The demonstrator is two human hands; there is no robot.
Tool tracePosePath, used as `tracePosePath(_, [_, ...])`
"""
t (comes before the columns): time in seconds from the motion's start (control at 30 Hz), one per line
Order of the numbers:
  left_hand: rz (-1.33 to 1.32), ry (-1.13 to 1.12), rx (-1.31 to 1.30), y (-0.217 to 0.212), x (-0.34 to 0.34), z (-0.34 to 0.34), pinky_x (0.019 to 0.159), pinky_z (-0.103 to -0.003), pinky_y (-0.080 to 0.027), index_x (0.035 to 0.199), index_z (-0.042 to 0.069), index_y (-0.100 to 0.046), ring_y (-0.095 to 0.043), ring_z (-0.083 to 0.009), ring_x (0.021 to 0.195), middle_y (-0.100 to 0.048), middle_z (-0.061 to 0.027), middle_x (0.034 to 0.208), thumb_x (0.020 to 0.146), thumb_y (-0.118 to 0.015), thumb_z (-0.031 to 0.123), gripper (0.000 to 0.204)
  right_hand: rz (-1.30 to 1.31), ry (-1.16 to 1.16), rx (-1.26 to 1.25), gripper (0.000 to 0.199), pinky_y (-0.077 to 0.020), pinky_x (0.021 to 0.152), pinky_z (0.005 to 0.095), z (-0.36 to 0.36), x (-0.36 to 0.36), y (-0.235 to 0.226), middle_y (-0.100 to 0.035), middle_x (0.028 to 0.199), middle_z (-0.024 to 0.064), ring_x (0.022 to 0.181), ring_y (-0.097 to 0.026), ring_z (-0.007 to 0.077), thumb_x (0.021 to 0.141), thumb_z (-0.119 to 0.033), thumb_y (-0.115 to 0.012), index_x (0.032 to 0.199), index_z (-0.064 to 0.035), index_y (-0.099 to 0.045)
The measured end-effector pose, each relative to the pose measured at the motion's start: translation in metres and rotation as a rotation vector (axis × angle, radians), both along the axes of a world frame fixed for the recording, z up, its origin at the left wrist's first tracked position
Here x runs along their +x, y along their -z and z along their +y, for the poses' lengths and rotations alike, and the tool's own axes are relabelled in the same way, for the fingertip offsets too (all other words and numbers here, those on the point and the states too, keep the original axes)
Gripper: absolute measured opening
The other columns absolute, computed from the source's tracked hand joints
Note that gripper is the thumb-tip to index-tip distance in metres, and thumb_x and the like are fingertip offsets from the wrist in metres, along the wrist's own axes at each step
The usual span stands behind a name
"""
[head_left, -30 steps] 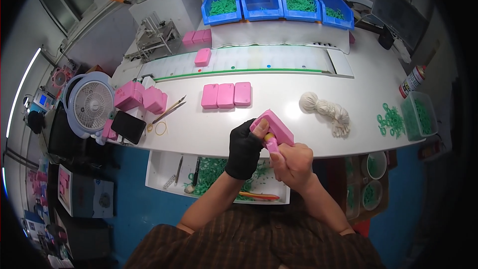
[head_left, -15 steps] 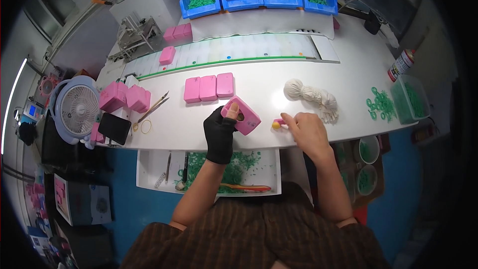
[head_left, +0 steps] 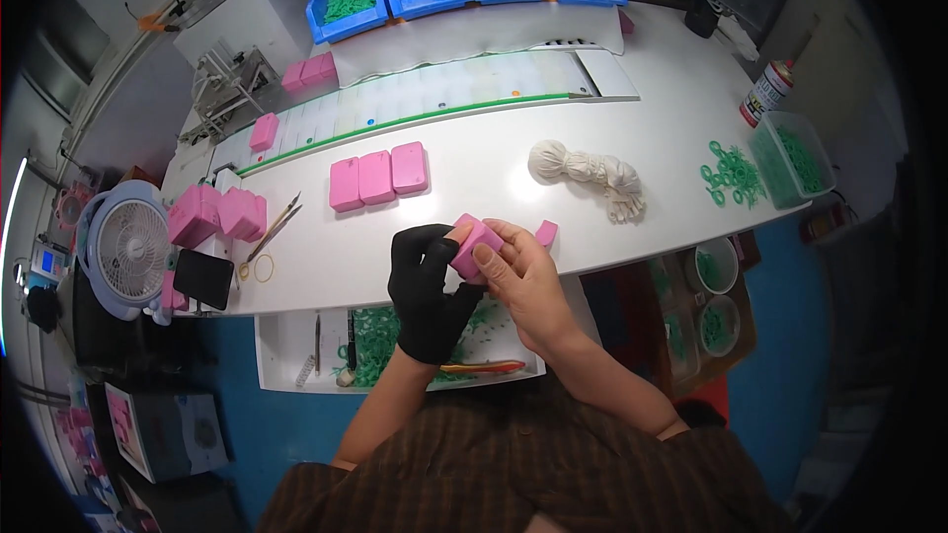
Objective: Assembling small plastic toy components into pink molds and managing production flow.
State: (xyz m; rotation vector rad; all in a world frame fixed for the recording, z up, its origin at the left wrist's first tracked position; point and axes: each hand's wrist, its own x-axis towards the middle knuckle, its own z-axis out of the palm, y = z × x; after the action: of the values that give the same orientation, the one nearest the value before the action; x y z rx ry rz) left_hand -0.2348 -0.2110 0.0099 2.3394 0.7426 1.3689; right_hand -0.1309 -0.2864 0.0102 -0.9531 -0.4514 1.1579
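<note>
Above the table's front edge I hold a pink block (head_left: 478, 245) between both hands. My left hand (head_left: 427, 281), in a black glove with the thumb tip bare, is closed on its left side. My bare right hand (head_left: 528, 286) grips the right side, thumb on the block's near face and fingers behind it. What lies inside or under the block is hidden by my fingers. Just right of my right fingers, a small pink piece (head_left: 546, 233) lies on the white table (head_left: 474, 158). Three pink blocks (head_left: 376, 178) sit in a row farther left.
A bundle of off-white cloth (head_left: 588, 176) lies to the right, with green rings (head_left: 731, 176) and a green-filled tub (head_left: 790, 163) beyond. Left are stacked pink blocks (head_left: 195, 215), slim tools (head_left: 275, 227) and a fan (head_left: 131, 249). An open drawer (head_left: 279, 355) juts out below.
My right hand has left the small pink piece on the table and moved left onto the block. The block has turned in my left hand. The whole view has shifted.
</note>
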Motion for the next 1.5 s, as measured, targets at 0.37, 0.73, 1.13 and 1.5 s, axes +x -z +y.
tracePosePath(0.37, [0.012,0.161,-0.443,-0.012,-0.01,-0.005,0.077,-0.029,-0.051,0.11,0.002,-0.056,-0.066,-0.0175,0.083,-0.067,-0.0094,0.09,0.073,-0.078,0.01,0.044,-0.158,0.122,0.038,0.036,-0.0494,0.083,0.026,-0.003,0.001,0.01,-0.065,0.102,0.012,0.095,-0.062,0.0139,0.088,-0.016,-0.067,0.112,0.0065,-0.055])
tracePosePath(0.73, [0.037,0.105,-0.492,-0.013,-0.007,-0.017,0.074,-0.028,-0.05,0.12,0.0,-0.048,-0.067,-0.0166,0.08,-0.069,-0.0113,0.088,0.088,-0.062,0.005,0.036,-0.347,0.162,-0.001,0.027,-0.0477,0.073,0.0221,-0.005,-0.003,0.021,-0.066,0.091,0.0056,0.082,-0.059,0.007,0.092,-0.017,-0.061,0.107,0.0058,-0.06])
tracePosePath(1.13, [0.115,0.04,-0.163,-0.006,-0.003,-0.022,0.084,-0.032,-0.047,0.124,-0.003,-0.047,-0.065,-0.0165,0.084,-0.069,-0.0103,0.088,0.088,-0.063,0.009,0.041,-0.535,0.289,0.022,0.032,-0.0477,0.063,0.0238,0.002,0.0,0.04,-0.066,0.083,0.0079,0.07,-0.059,0.0074,0.086,-0.004,-0.06,0.116,0.0063,-0.055])
tracePosePath(1.5, [-0.067,0.174,-0.749,-0.018,-0.022,0.021,0.073,-0.024,-0.044,0.131,-0.002,-0.041,-0.056,-0.0094,0.081,-0.064,-0.0056,0.088,0.091,-0.059,0.017,0.047,-0.282,0.159,0.083,0.034,-0.0492,0.069,0.0229,-0.008,0.016,0.028,-0.064,0.094,0.0071,0.079,-0.06,0.0079,0.09,-0.004,-0.057,0.121,0.0069,-0.051])
